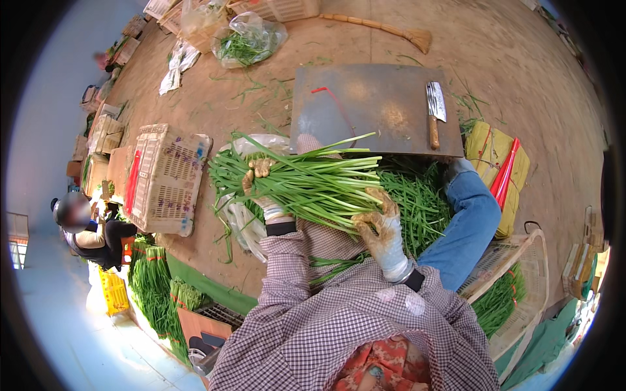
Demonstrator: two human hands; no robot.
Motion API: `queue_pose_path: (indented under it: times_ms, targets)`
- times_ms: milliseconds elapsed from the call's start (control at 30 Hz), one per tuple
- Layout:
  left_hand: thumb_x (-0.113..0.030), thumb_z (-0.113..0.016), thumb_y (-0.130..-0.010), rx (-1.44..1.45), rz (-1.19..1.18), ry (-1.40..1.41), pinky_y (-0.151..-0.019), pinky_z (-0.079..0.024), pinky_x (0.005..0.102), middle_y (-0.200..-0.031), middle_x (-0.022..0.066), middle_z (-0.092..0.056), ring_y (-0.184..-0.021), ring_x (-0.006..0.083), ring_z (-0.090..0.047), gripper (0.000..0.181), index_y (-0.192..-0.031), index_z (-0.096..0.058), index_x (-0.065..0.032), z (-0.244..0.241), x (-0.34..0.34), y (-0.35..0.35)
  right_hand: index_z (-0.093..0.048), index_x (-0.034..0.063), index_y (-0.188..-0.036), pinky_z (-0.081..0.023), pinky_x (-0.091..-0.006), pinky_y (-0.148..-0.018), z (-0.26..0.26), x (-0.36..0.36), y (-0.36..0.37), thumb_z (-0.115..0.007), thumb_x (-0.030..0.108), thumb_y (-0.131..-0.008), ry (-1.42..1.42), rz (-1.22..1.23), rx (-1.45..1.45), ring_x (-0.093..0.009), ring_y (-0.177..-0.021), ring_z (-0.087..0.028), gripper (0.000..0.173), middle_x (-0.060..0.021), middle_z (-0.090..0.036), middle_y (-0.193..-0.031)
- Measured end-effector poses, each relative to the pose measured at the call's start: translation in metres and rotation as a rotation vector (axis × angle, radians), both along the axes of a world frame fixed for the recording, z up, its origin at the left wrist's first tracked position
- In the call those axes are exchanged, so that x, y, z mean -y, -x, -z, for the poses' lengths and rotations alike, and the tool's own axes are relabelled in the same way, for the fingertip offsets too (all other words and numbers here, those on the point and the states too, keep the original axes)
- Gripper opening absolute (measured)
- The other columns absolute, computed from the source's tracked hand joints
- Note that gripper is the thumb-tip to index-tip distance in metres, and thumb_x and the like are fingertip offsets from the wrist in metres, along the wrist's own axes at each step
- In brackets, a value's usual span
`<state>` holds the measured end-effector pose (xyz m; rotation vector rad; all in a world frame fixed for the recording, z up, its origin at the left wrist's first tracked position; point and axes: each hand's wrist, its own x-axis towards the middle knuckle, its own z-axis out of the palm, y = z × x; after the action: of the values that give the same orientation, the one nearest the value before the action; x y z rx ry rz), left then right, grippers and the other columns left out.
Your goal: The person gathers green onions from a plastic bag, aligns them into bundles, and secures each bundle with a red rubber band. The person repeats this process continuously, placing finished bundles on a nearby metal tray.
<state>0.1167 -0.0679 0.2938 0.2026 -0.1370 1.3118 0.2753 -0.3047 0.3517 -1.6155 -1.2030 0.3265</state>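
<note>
My left hand (pixel 258 180), in a soiled glove, is closed around a bunch of garlic chives (pixel 313 183) held sideways above my lap. The leafy ends point left and the pale stem ends point right. At those stem ends is my gloved right hand (pixel 384 232), its fingers apart and touching the lower stems; whether it pinches any is unclear. More loose green leaves (pixel 415 210) lie below the bunch, between it and my bent knee. Beyond it stands a metal-topped board (pixel 362 110) bearing a cleaver (pixel 434 115) and a red tie strip (pixel 337 100).
A plastic crate (pixel 168 178) stands at left, near a seated person (pixel 95 225) and tied green bundles (pixel 149 273). At right are a yellow wrapped bundle (pixel 489 161) and a basket (pixel 540 259) holding greens. A straw broom (pixel 381 28) and a bag of greens (pixel 247 41) lie farther off.
</note>
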Motion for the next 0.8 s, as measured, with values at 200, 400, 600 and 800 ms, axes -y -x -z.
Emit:
queue_pose_path:
  times_ms: [200, 400, 600, 800]
  targets:
    - [-0.014, -0.054, -0.085, 0.016, -0.031, 0.053, -0.076, -0.045, 0.0315, -0.069, 0.0012, -0.051, -0.070, 0.0158, -0.051, 0.011, -0.092, -0.053, -0.0064, 0.006, 0.002, 0.008, -0.065, 0.0003, -0.094, -0.048, -0.0290, -0.091, 0.011, 0.013, -0.030, -0.061, 0.011, -0.091, -0.108, 0.109, -0.678, -0.017, -0.097, -0.060, 0.012, -0.0129, -0.055, -0.120]
    - [-0.014, -0.054, -0.085, 0.008, -0.052, 0.054, -0.076, -0.045, 0.0312, -0.070, 0.0022, -0.051, -0.070, 0.0159, -0.052, 0.011, -0.092, -0.053, -0.0058, 0.009, 0.003, 0.005, -0.064, -0.0016, -0.107, -0.047, -0.0306, -0.095, 0.010, 0.012, -0.042, -0.062, 0.015, -0.092, -0.094, -0.013, -0.308, -0.021, -0.117, -0.052, 0.022, -0.0100, -0.045, -0.133]
    - [-0.013, -0.054, -0.085, 0.009, 0.007, 0.026, -0.079, -0.043, 0.0330, -0.073, 0.0020, -0.049, -0.071, 0.0173, -0.051, 0.013, -0.094, -0.054, -0.0046, 0.003, 0.002, 0.002, -0.039, 0.0073, -0.137, -0.043, -0.0339, -0.101, 0.005, -0.029, -0.021, -0.065, -0.009, -0.080, -0.060, -0.093, -0.727, -0.020, -0.118, -0.048, 0.065, -0.0101, -0.046, -0.135]
    - [-0.011, -0.056, -0.084, 0.020, -0.004, 0.042, -0.080, -0.043, 0.0347, -0.075, 0.0032, -0.051, -0.074, 0.0178, -0.052, 0.014, -0.095, -0.053, -0.0045, 0.017, -0.003, 0.012, -0.063, 0.0044, -0.103, -0.038, -0.0365, -0.106, 0.010, -0.023, -0.028, -0.060, 0.009, -0.089, -0.117, 0.173, -0.908, -0.025, -0.119, -0.052, 0.016, -0.0117, -0.056, -0.128]
